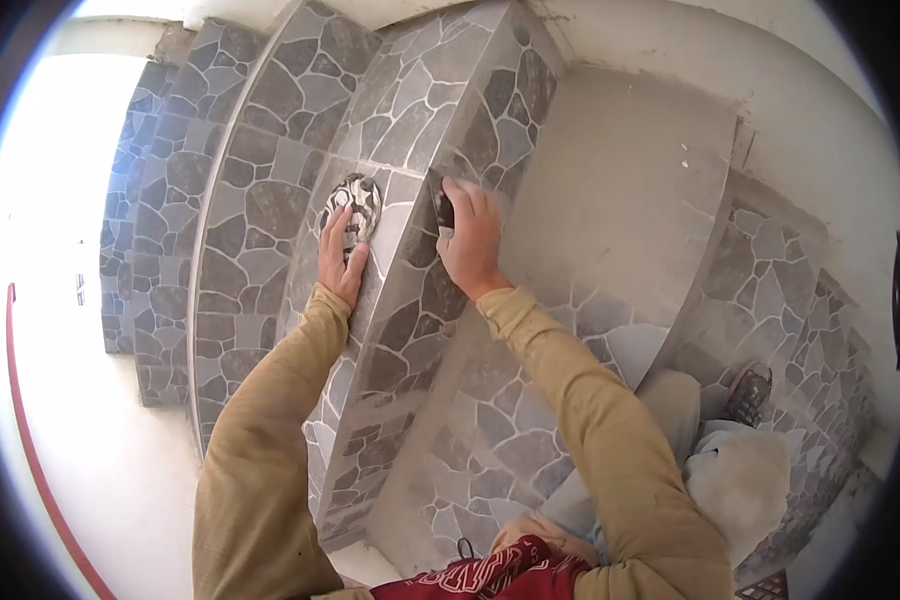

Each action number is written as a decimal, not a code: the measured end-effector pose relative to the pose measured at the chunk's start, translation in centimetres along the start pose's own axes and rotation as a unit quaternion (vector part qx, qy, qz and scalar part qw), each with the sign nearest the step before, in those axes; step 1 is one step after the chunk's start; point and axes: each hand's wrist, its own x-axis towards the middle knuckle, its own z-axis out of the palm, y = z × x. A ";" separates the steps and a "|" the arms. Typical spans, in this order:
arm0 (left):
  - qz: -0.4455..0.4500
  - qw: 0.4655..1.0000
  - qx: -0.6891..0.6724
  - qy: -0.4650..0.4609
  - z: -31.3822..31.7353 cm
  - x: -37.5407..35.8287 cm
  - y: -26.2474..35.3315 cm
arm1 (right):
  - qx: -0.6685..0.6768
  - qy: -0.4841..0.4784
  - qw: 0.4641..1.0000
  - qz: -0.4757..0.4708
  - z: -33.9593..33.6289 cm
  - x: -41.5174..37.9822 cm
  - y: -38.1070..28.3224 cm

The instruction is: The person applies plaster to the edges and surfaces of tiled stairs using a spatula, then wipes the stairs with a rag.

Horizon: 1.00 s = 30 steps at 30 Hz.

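Observation:
My left hand [341, 262] lies on a bundled black-and-white patterned rag [365, 200], thumb and fingers pressed over its near side. The rag rests on the tread of a stair step [395, 120] covered with grey stone-pattern tiles and pale joints. Beside the step's edge, my right hand [471, 235] is closed around a small dark flat piece [443, 205], held against the upper part of the riser [410, 305]. Its exact kind is hidden by the fingers.
Further tiled steps [250, 200] lie to the left. A dusty, partly greyed-over tread [610, 160] is on the right, with lower tiled steps [760, 270] beyond it. My sandalled foot [748, 392] is at the lower right. A pale wall [790, 90] borders the stairs; a red strip [45, 480] curves at far left.

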 end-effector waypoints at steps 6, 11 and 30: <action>0.013 1.000 0.003 -0.001 -0.1 0.5 0.2 | 0.034 -0.026 0.998 -0.043 -0.4 -1.6 -3.5; 0.009 1.000 0.014 -0.004 -0.1 0.1 -0.2 | 0.005 -0.011 1.000 -0.018 -0.3 -1.2 -2.8; 0.002 1.000 0.011 -0.010 0.0 0.5 0.1 | 0.038 -0.026 0.999 -0.021 -0.7 0.2 -2.0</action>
